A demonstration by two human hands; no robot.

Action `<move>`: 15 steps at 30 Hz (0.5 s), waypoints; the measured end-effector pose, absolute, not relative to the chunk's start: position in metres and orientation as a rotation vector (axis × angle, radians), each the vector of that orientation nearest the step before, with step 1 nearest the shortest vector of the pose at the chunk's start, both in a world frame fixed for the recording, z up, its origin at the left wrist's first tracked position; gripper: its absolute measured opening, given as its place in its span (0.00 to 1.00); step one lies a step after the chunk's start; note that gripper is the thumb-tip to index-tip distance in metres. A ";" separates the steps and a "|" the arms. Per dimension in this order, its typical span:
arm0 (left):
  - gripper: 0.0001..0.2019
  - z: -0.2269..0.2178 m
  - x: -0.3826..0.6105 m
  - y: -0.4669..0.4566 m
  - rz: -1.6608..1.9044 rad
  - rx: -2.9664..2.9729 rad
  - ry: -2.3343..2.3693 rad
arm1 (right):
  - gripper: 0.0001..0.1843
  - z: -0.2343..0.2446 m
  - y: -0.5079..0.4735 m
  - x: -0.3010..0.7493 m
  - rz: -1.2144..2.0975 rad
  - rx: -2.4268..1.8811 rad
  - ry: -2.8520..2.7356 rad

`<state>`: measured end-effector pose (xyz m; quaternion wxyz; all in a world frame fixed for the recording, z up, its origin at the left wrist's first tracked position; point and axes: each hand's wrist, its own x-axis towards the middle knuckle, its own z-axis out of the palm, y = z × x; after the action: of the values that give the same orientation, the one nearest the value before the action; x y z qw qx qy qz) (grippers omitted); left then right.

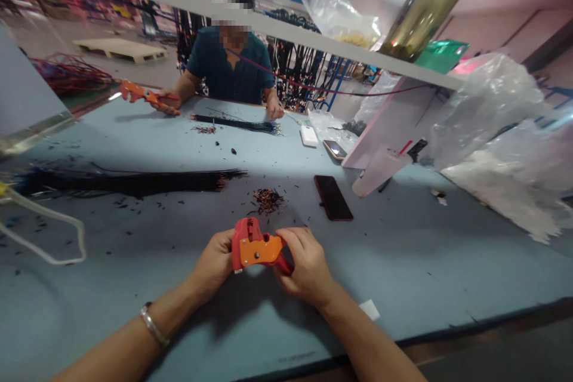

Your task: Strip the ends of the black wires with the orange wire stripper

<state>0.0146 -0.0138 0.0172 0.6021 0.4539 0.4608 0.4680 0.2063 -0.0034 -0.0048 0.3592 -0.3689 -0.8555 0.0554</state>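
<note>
My right hand [308,262] is closed around the handles of a red and orange wire stripper [258,250], held a little above the table. Against the stripper's left end, my left hand [217,262] is closed, its fingertips partly hidden behind the red head; whatever it pinches does not show. Just beyond the tool lies a small heap of black and copper-coloured wire scraps [267,200]. A long bundle of black wires [129,182] stretches across the table to the left, its copper-tipped ends facing right.
Across the table a person [230,65] holds another orange wire stripper [138,94] beside a second wire bundle [237,123]. A dark phone [333,197] and a tilted plastic cup [380,172] lie right of the scraps. Plastic bags [487,107] crowd the right side; a white shelf bar [286,27] crosses overhead.
</note>
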 end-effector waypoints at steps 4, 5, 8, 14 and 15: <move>0.08 0.021 0.017 -0.012 1.097 1.119 1.060 | 0.25 -0.003 -0.003 0.206 0.173 -0.995 -2.230; 0.08 0.022 0.017 -0.012 1.107 1.125 1.061 | 0.25 -0.003 -0.002 0.206 0.163 -0.997 -2.238; 0.06 0.022 0.019 -0.009 1.136 1.117 1.073 | 0.23 -0.006 0.003 0.204 0.094 -1.017 -2.256; 0.06 0.019 0.023 -0.004 1.210 1.051 1.113 | 0.13 -0.011 0.012 0.198 0.030 -1.117 -2.267; 0.06 0.019 0.023 -0.003 1.215 1.052 1.128 | 0.12 -0.011 0.013 0.198 0.031 -1.128 -2.270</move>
<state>0.0230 -0.0030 0.0186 0.5556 0.4453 0.4777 0.5146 0.1977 0.0128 -0.0111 0.2986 -0.4246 -0.8547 0.0117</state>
